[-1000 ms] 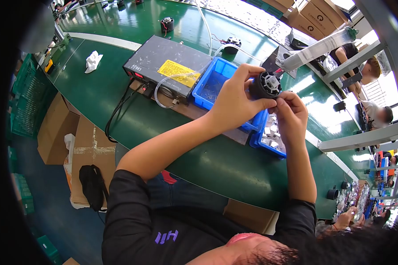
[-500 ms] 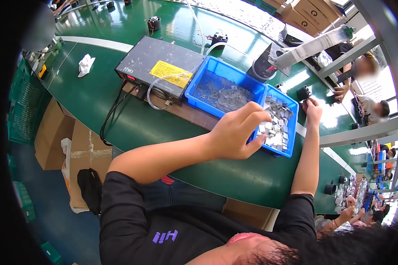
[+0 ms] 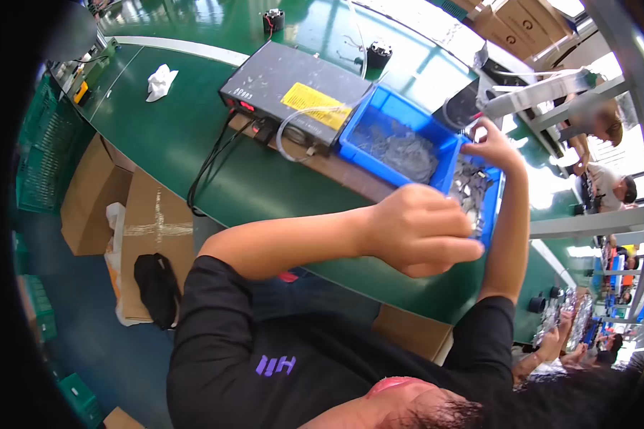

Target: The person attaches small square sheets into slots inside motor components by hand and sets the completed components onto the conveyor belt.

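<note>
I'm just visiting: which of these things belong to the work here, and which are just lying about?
Probably part of the work:
small blue bin with grey pieces, nearest the left hand and right hand
larger blue bin beside it
perhaps the grey box with the yellow label

Seemingly just lying about:
crumpled white tissue
black bundle
cardboard box

**Room at left, obstruction at right**

Passage is offered over the green bench [image 3: 168,136] between the white tissue [image 3: 162,83] and the black cables [image 3: 209,168]. Farther right, the way is blocked by the dark box [image 3: 265,79] and the larger blue bin [image 3: 368,159]. The near approach to the smaller blue bin [image 3: 491,207] is obstructed by the left hand [image 3: 429,232]; its far end is overhung by the right hand [image 3: 495,148].
</note>
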`<state>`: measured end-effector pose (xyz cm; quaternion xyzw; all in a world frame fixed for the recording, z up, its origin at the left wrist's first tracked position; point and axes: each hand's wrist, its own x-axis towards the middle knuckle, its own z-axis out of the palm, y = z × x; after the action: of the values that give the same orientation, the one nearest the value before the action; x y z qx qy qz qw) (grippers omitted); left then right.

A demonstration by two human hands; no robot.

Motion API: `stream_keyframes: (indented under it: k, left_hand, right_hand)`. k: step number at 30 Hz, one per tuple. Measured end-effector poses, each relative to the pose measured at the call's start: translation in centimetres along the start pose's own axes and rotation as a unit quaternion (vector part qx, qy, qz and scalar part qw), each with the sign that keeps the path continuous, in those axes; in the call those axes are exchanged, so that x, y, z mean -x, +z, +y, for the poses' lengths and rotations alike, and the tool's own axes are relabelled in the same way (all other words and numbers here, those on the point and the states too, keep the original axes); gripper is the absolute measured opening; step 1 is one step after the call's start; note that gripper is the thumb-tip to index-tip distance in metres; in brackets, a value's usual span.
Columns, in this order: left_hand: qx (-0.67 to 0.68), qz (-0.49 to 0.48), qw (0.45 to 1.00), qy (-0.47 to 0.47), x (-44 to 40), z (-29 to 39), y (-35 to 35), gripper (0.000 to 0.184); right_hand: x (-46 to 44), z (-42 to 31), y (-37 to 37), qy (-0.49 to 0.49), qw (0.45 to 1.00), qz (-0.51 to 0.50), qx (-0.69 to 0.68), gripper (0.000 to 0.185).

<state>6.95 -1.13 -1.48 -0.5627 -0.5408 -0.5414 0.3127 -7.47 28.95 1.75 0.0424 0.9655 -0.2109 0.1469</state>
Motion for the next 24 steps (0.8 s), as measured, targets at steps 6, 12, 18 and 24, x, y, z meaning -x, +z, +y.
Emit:
stream_keyframes:
  k: [6,12,18,24]
  left_hand:
    - [0.292,0.130,0.941,-0.106,-4.0,6.8,-4.5,0.062]
    - [0.414,0.170,0.885,-0.131,-2.4,10.8,-5.6,0.077]
    - [0.463,0.162,0.863,-0.122,-2.2,12.2,-5.8,0.077]
    - [0.500,0.140,0.850,-0.094,-2.7,12.5,-6.5,0.067]
  right_hand:
    - [-2.4,-0.6,-2.2,0.054,0.989,-0.119,0.068,0.107]
    - [-4.5,1.1,-1.3,0.053,0.996,-0.058,-0.050,0.051]
    - [-6.9,2.5,-0.5,0.076,0.996,-0.042,-0.038,0.074]
    - [-10.8,4.3,0.0,-0.098,0.974,0.178,0.097,0.050]
